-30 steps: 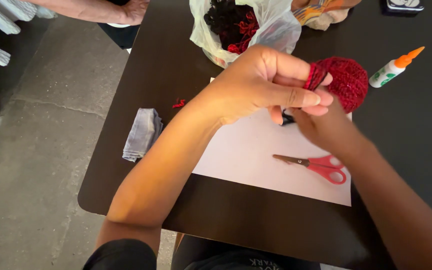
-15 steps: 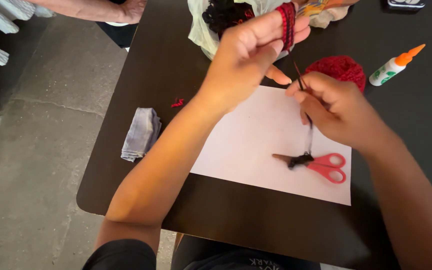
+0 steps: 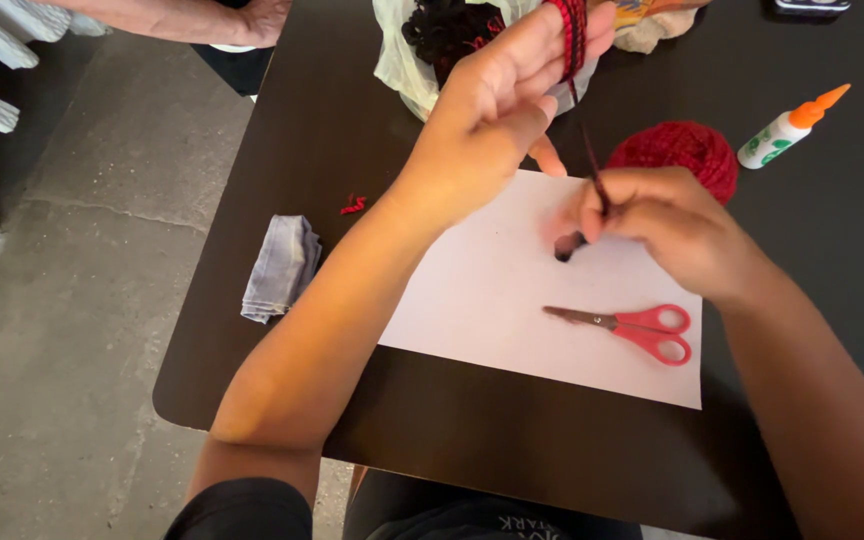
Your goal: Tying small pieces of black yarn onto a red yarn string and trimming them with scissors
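Head view: left hand (image 3: 497, 110) raised above the paper (image 3: 512, 290), several yarn (image 3: 574, 35) loops wrapped round its fingers; right hand (image 3: 652, 220) pinches the strand (taut). Winding underway; scissors (image 3: 632, 328) lie unused on the paper.

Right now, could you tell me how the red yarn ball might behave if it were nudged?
The red yarn ball looks round, so it would probably roll. It seems soft and light. A strand appears to lead from it, so it may unwind.
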